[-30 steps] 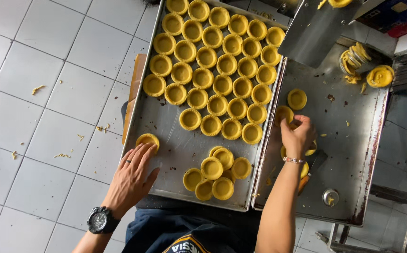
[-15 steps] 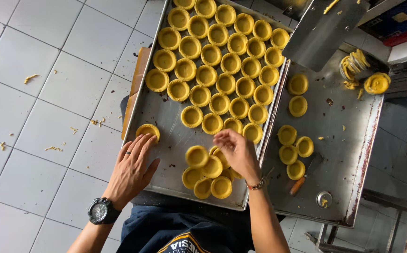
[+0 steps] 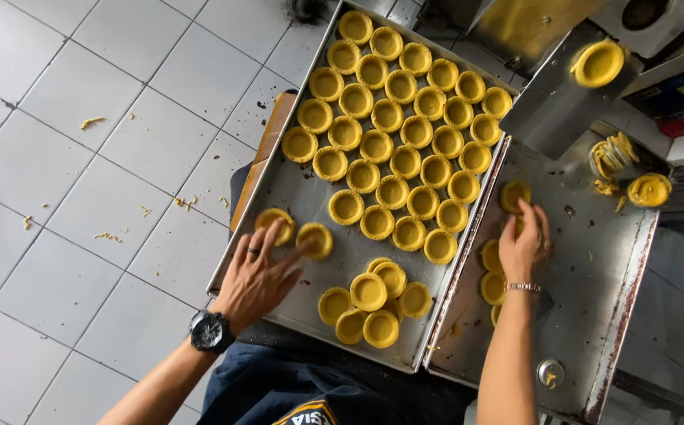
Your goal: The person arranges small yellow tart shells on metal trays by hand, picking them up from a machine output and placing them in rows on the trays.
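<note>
Left hand fingers spread open on two round yellow pastry shells; right hand gripping one yellow shell; six more heaped on the steel baking tray.

right hand: you've moved it off the baking tray, back to the shells on the worktop.
left hand: your fingers now touch two pastry shells, where before it was one.
</note>
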